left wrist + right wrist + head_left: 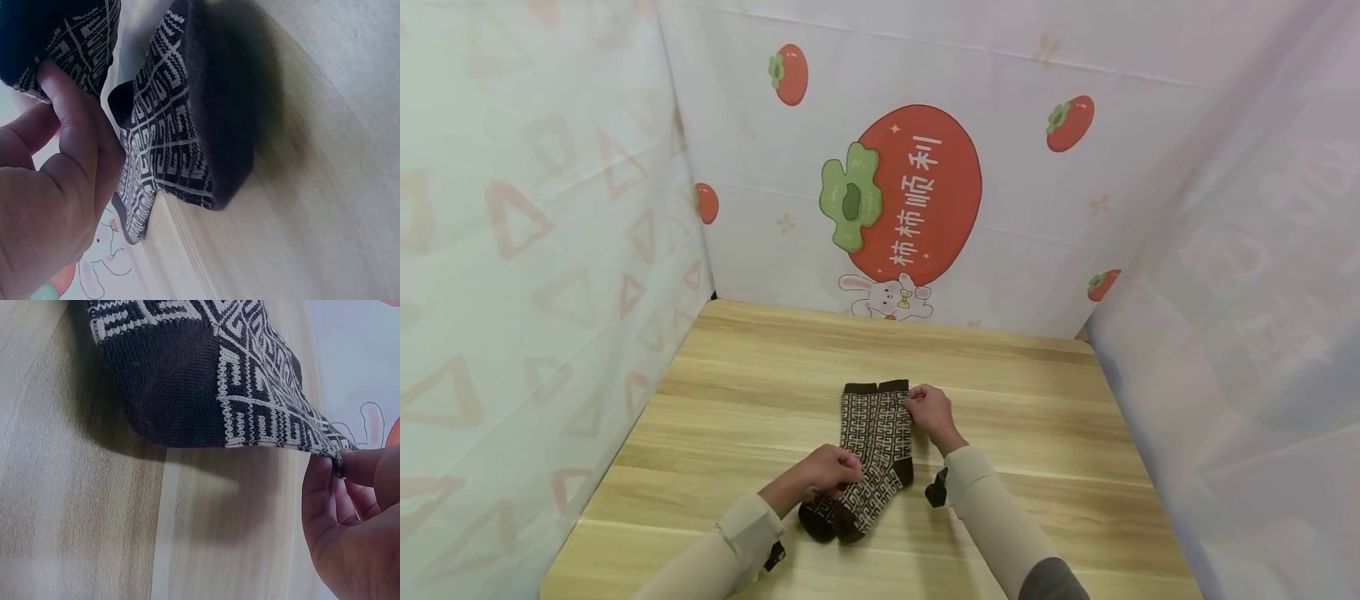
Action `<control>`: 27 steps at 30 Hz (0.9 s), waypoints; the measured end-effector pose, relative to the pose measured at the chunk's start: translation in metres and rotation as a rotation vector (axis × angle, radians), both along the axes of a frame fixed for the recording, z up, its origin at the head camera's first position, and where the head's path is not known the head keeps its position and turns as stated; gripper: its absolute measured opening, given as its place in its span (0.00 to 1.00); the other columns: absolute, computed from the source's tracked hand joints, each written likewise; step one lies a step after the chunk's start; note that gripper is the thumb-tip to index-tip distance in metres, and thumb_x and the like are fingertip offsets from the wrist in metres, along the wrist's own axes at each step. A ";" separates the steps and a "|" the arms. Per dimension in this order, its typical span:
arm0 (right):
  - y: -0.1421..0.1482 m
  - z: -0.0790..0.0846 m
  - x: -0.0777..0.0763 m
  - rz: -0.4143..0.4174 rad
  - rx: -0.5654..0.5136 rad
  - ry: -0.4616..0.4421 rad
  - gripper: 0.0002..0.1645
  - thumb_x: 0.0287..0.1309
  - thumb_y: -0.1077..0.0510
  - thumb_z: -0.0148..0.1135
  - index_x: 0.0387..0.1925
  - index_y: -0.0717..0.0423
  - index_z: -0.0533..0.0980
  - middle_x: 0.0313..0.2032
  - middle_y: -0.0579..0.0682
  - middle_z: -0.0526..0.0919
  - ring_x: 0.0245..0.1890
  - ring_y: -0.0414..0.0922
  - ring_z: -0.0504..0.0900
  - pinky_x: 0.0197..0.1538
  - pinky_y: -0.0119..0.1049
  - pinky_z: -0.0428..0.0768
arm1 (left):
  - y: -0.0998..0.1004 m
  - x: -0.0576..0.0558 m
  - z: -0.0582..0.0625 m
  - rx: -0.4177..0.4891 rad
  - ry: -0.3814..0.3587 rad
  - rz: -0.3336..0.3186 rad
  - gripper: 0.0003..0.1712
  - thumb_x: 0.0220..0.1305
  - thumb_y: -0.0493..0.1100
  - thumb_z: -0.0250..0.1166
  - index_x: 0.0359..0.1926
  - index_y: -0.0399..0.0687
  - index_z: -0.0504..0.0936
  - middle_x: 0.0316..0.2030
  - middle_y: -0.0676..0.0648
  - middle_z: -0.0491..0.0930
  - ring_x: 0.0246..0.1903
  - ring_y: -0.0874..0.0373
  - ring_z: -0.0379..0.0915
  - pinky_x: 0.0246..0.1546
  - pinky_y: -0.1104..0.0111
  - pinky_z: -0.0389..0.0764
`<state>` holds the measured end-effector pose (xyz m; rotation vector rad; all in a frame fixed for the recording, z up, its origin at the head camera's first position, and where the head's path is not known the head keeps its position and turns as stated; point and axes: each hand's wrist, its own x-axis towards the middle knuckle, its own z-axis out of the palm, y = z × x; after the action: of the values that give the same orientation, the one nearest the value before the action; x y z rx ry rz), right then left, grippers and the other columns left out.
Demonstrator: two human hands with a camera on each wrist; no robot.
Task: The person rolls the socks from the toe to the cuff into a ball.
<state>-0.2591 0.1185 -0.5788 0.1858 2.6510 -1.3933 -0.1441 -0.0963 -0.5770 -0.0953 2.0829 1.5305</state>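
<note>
A: In the head view, what is being handled?

B: A dark-brown-and-cream, maze-patterned knitted sock point(896, 427), lying at three o'clock of its identically patterned knitted mate point(856, 427), on a pale, wood-grained table point(1037, 442). Both cuffs are pointing to twelve o'clock, both toes to about seven.

A: How is it being gripped?

B: From two o'clock, its outer edge near the cuff is being pinched by a bare right hand point(931, 415). A bare left hand point(829, 472) is being held over the foot end from nine o'clock.

A: And in the left wrist view?

B: At ten o'clock, patterned fabric is being pinched between thumb and finger. Whether the dark part beside it is toe or heel cannot be told. The mate is resting on the table.

A: In the right wrist view?

B: At four o'clock, thumb and fingertips are being pressed together on the sock's edge, which is being held clear of the table.

A: Which step is being done?

B: Seemingly, the pair is being aligned. Next, level pinches are probably being called for, with the sock being laid evenly, cuff against cuff.
</note>
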 end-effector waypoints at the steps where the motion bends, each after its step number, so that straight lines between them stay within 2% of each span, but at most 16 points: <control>1: -0.001 0.000 0.000 0.000 -0.004 -0.001 0.05 0.62 0.60 0.66 0.38 0.59 0.80 0.37 0.55 0.88 0.33 0.44 0.83 0.31 0.33 0.79 | -0.001 0.000 0.000 0.002 -0.002 0.002 0.02 0.64 0.35 0.68 0.35 0.39 0.85 0.32 0.51 0.78 0.25 0.62 0.71 0.22 0.74 0.78; 7: -0.006 0.001 0.000 0.007 -0.025 -0.009 0.06 0.62 0.60 0.66 0.38 0.59 0.80 0.37 0.56 0.87 0.31 0.44 0.82 0.29 0.34 0.80 | -0.007 0.001 0.001 0.000 -0.005 0.014 0.03 0.64 0.36 0.68 0.37 0.39 0.85 0.41 0.50 0.81 0.22 0.63 0.70 0.21 0.74 0.77; 14: -0.014 -0.003 -0.001 0.018 -0.037 -0.008 0.06 0.62 0.60 0.66 0.38 0.59 0.80 0.38 0.55 0.88 0.32 0.44 0.82 0.30 0.33 0.80 | -0.012 0.002 0.002 -0.015 -0.033 0.032 0.03 0.64 0.36 0.68 0.37 0.40 0.85 0.30 0.52 0.77 0.23 0.63 0.70 0.21 0.74 0.77; 22: -0.021 -0.003 -0.002 0.026 -0.056 0.004 0.04 0.62 0.61 0.66 0.37 0.58 0.80 0.36 0.54 0.88 0.32 0.44 0.82 0.32 0.33 0.79 | -0.019 0.003 0.000 -0.042 -0.044 0.036 0.04 0.64 0.36 0.69 0.39 0.40 0.85 0.31 0.52 0.79 0.25 0.63 0.72 0.22 0.74 0.78; 27: -0.025 -0.003 -0.002 0.035 -0.073 -0.008 0.03 0.62 0.62 0.64 0.37 0.59 0.79 0.34 0.53 0.86 0.30 0.43 0.81 0.30 0.31 0.78 | -0.024 0.004 -0.003 -0.040 -0.046 0.045 0.04 0.64 0.35 0.68 0.39 0.39 0.86 0.31 0.51 0.80 0.24 0.63 0.71 0.21 0.73 0.77</control>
<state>-0.2609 0.0930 -0.5814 0.1364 2.5796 -1.4720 -0.1397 -0.1201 -0.5797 -0.1921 2.0884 1.4989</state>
